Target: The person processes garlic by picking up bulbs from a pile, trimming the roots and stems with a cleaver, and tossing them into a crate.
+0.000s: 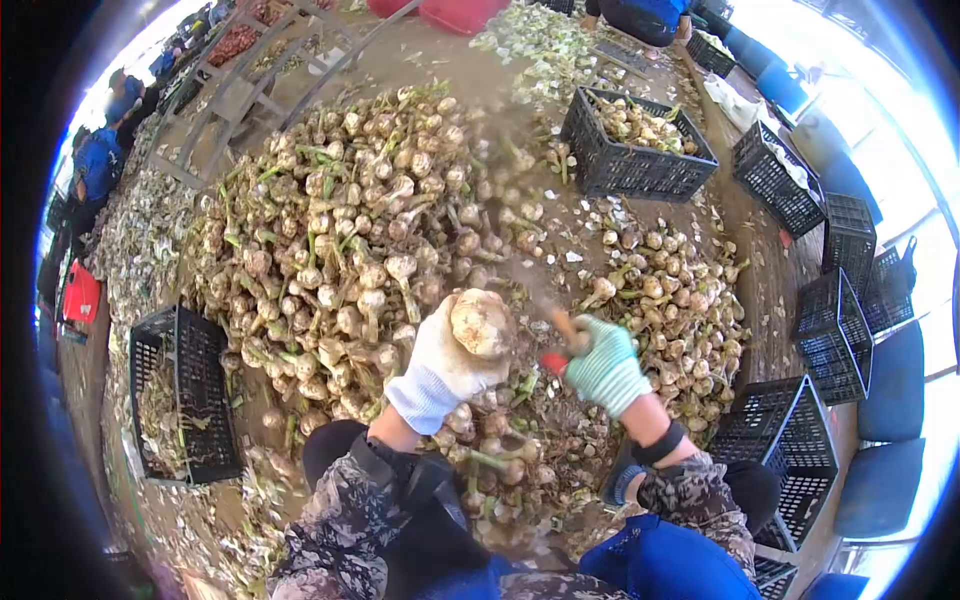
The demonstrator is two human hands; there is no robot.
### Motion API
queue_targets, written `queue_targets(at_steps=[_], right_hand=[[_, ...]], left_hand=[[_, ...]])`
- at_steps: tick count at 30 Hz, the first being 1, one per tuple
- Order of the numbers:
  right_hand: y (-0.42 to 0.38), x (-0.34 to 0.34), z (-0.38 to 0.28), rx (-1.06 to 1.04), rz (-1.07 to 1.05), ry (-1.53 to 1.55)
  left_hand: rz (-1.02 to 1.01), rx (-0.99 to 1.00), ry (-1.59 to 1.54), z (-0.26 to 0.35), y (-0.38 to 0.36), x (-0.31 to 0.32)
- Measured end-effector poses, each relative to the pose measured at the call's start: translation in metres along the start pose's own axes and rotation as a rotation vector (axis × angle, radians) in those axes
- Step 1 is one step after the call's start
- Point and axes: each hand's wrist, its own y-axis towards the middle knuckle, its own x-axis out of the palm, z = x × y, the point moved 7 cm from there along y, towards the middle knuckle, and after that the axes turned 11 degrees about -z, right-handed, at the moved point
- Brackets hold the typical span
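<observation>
My left hand [440,368], in a white glove, is closed around a large pale garlic bulb [482,322] and holds it up above the heap. To its right, my right hand [606,368], in a green-and-white striped glove, grips a knife [564,323] with an orange-brown handle. The knife's blade is smeared by motion, and it appears apart from the bulb. Something red [553,363] shows beside the right fingers. A big heap of garlic with stems [340,230] lies ahead and left. A smaller garlic pile [680,300] lies beyond my right hand.
A black crate of garlic [640,170] stands ahead right. Another black crate [215,400] with trimmings is at left. Several black crates [835,335] line the right side near blue barrels [885,390]. A metal frame [235,110] stands at upper left. Other people [97,165] sit farther off.
</observation>
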Motion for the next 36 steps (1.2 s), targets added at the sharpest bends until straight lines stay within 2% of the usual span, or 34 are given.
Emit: queue_targets(at_steps=[2, 4, 5, 6, 7, 8, 10, 11, 12, 13, 14, 15, 16, 17, 21, 22, 23, 24, 25, 27, 28, 29, 30, 31, 33, 35, 36], right_hand=[[0.007, 0.015, -0.026, -0.383, 0.185, 0.038], [0.004, 0.014, -0.026, -0.353, 0.216, -0.131], [0.027, 0.011, -0.003, -0.099, 0.096, -0.185], [0.033, 0.005, 0.015, 0.002, 0.031, -0.236], [0.038, 0.0, 0.036, 0.102, -0.027, -0.276], [0.062, 0.011, 0.067, 0.042, 0.037, -0.289], [0.059, 0.016, 0.072, -0.019, 0.12, 0.0], [0.056, 0.02, 0.069, -0.089, 0.142, 0.168], [0.05, 0.021, 0.06, -0.187, 0.165, 0.322], [0.013, 0.014, 0.017, -0.137, 0.095, 0.17], [0.02, 0.033, 0.008, -0.28, 0.027, 0.798], [0.014, 0.031, -0.001, -0.4, 0.108, 0.768], [0.008, 0.029, -0.011, -0.517, 0.19, 0.732], [-0.013, 0.016, -0.036, -0.566, 0.39, 0.02], [-0.012, 0.008, -0.046, -0.551, 0.341, -0.069], [-0.004, 0.009, -0.04, -0.452, 0.298, -0.102], [0.02, 0.015, -0.022, -0.237, 0.204, -0.219], [0.031, 0.006, -0.009, -0.135, 0.097, -0.203], [0.037, -0.003, 0.008, -0.038, -0.002, -0.189], [0.071, 0.009, 0.065, 0.067, 0.127, -0.236], [0.054, 0.003, 0.056, 0.051, 0.199, -0.087], [0.058, 0.008, 0.061, -0.012, 0.193, 0.204], [0.045, 0.005, 0.047, -0.042, 0.188, 0.323], [0.027, 0.004, 0.029, -0.071, 0.189, 0.453], [0.013, 0.024, 0.007, -0.32, 0.184, 1.065], [0.002, 0.049, -0.015, -0.576, 0.203, 1.029], [0.005, 0.068, -0.023, -0.567, 0.179, 1.159]], left_hand=[[-0.016, -0.123, -0.551, -0.018, 0.003, 0.005], [-0.051, -0.308, -0.832, -0.036, -0.004, 0.01], [-0.068, -0.393, -0.974, -0.041, -0.008, 0.015], [-0.115, -0.486, -0.978, -0.024, -0.019, 0.039], [-0.204, -0.191, -0.597, -0.01, -0.01, 0.027], [-0.166, 0.089, -0.214, 0.005, -0.007, 0.015], [-0.07, -0.063, -0.818, -0.019, 0.004, -0.009], [0.236, -0.148, -0.798, -0.023, 0.002, -0.02], [0.191, -0.068, -0.62, -0.021, 0.009, -0.026], [0.142, 0.002, -0.441, -0.021, 0.014, -0.031], [-0.044, -0.045, -0.839, -0.024, 0.015, -0.018], [-0.063, 0.038, -0.189, -0.014, 0.011, -0.014], [0.034, 0.091, 0.461, -0.004, 0.004, -0.009], [-0.023, 0.077, 0.377, -0.015, 0.005, -0.01], [-0.201, 0.054, 0.081, -0.03, 0.006, -0.013], [-0.183, 0.054, -0.018, -0.024, 0.002, -0.011], [-0.174, 0.034, -0.196, -0.014, -0.002, -0.003], [-0.164, -0.025, -0.471, -0.011, -0.004, 0.006], [-0.183, -0.18, -0.929, -0.017, -0.004, 0.014], [-0.022, 0.011, -0.697, -0.015, 0.012, -0.008], [0.05, 0.119, -0.573, -0.018, 0.022, -0.024], [0.156, 0.066, -0.311, -0.014, 0.014, -0.03], [0.259, -0.014, -0.053, -0.01, 0.006, -0.035], [0.262, 0.004, -0.171, -0.009, 0.008, -0.036], [0.268, 0.034, -0.413, -0.01, 0.012, -0.037], [0.422, 0.11, -0.564, -0.022, 0.02, -0.062], [0.495, 0.147, -0.639, -0.027, 0.022, -0.07]])
